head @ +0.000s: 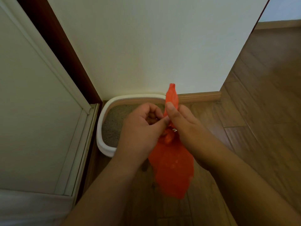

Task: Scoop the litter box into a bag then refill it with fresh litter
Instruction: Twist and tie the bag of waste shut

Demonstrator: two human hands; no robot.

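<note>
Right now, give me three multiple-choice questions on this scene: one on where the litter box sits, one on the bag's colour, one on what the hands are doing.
1. Where is the litter box?
A. in the corner against the wall
B. in the middle of the floor
C. on a shelf

2. What colour is the bag?
A. blue
B. orange-red
C. black

3. What are the hands doing?
A. both hang idle
B. only one touches the bag
C. both grip the bag's neck

Answers:
1 A: its rim meets the wall, beside the door frame.
2 B: the plastic is orange-red throughout.
3 C: the left hand and right hand pinch the bunched top, one strip sticking up.
</note>
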